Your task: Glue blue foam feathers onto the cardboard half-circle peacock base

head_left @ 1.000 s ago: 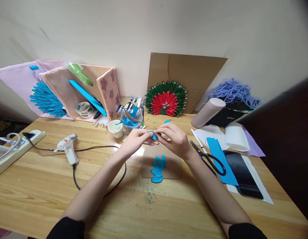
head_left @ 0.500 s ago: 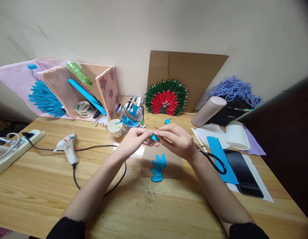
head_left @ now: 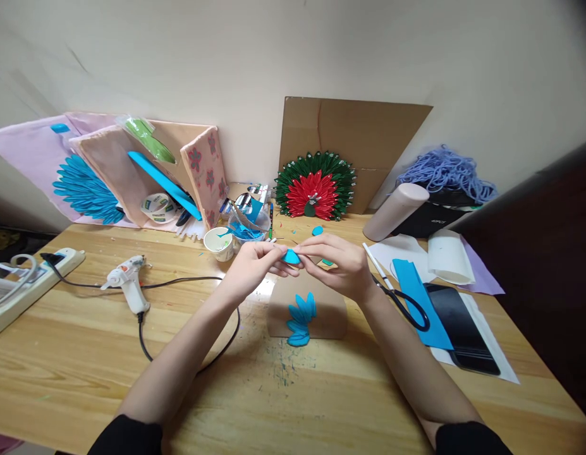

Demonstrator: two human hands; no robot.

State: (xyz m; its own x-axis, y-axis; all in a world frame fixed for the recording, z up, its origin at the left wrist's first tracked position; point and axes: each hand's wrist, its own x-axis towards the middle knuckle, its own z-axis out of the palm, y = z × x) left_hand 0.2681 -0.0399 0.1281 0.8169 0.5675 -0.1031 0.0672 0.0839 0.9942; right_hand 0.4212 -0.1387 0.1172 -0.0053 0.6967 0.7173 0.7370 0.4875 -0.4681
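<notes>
A small blue petal (head_left: 291,256) is pinched between the fingertips of both hands. My left hand (head_left: 257,264) grips its left end, and my right hand (head_left: 337,262) has the right end, fingers closed. Just below them lies a brown cardboard piece (head_left: 328,316) on the table. Several blue petals (head_left: 300,319) are fanned out on that cardboard, the lowest reaching past its near edge. Beyond my hands a loose blue petal (head_left: 318,231) lies on the wood. A small green piece (head_left: 327,261) peeks out beside my right fingers.
A glue gun (head_left: 130,283) with its cord lies left, near a power strip (head_left: 36,287). Behind are a paper cup (head_left: 219,244), a tub of blue scraps (head_left: 249,226) and a red-green fan-shaped craft (head_left: 315,186). Scissors (head_left: 406,303), blue sheet (head_left: 420,303) and phone (head_left: 463,332) lie right.
The petal between my fingers has turned, showing more of its blue face. Both hands have shifted very slightly left. The petals on the cardboard have not moved.
</notes>
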